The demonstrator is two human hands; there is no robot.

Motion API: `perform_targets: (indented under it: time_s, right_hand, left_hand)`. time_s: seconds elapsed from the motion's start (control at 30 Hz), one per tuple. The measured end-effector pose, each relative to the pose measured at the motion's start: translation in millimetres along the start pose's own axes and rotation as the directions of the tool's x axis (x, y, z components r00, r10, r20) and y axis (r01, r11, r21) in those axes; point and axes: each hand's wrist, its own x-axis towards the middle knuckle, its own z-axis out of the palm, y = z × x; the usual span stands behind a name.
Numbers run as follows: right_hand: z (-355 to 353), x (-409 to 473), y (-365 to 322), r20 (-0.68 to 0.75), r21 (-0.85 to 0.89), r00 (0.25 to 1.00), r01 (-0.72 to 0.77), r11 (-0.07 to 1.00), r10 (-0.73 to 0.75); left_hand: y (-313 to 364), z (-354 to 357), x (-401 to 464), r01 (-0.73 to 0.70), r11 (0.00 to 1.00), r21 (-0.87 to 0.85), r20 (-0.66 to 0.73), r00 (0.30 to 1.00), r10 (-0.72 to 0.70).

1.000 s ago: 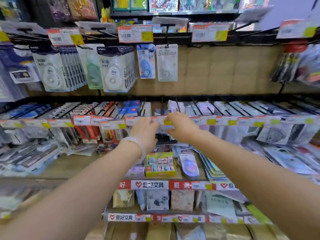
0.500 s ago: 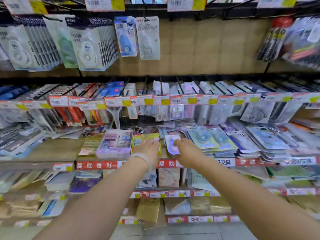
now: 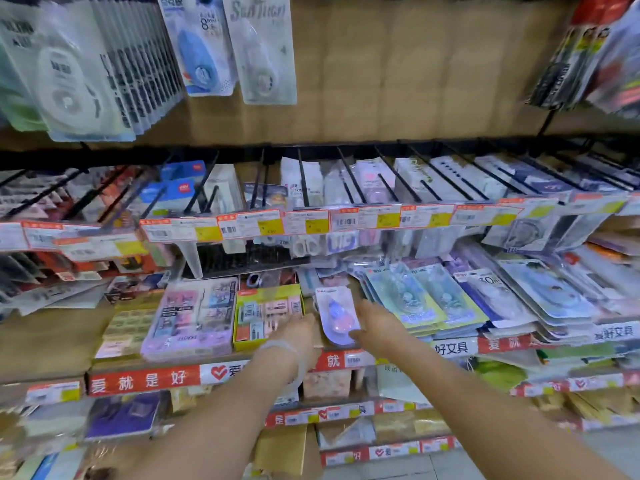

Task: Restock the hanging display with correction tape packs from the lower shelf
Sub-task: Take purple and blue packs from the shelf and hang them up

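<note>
A correction tape pack with a blue and pink dispenser lies on the lower shelf, near its front edge. My right hand is at the pack's right side, and its thumb and fingertips pinch the lower right corner. My left hand, with a white bracelet at the wrist, reaches in just left of the pack, fingers extended over a yellow box. Above the shelf runs the hanging display: black peg hooks with packs on them, behind a row of price tags.
Stacks of flat blister packs crowd the shelf right of my hands. A purple box sits to the left. More correction tape packs hang at the top left. Red shelf labels mark the front edge, with lower shelves beneath.
Both hands came down from the price-tag rail to the lower shelf and closed in on the blue and pink pack. The view tilted downward and moved closer.
</note>
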Motion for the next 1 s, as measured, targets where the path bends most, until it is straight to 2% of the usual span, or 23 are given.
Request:
perform_targets:
  time_s: [0.23,0.33,0.5,0.6,0.8,1.0]
  right_hand:
    - [17,51,6,0.066,0.137,0.995,-0.089,0.987,0.080]
    - [23,64,10,0.049,0.205,0.994,-0.108,0.973,0.100]
    - [25,80,16,0.016,0.339,0.993,-0.118,0.933,0.120]
    - [26,85,17,0.017,0.420,0.989,-0.138,0.897,0.144]
    - [21,88,16,0.032,0.492,0.988,-0.146,0.858,0.150]
    - [11,92,13,0.043,0.448,0.986,-0.163,0.879,0.160]
  left_hand:
    - [-2,3,58,0.036,0.973,-0.230,0.039,0.999,-0.027]
    - [2,6,75,0.087,0.938,-0.336,0.056,0.996,-0.072]
    - [9,8,92,0.136,0.819,-0.558,0.074,0.991,-0.114]
    - [10,15,100,0.189,0.759,-0.623,0.097,0.982,-0.165]
    - [-4,49,138,0.286,0.615,-0.734,0.140,0.951,-0.275]
    - [-2,19,123,0.377,0.483,-0.791,0.241,0.916,-0.320]
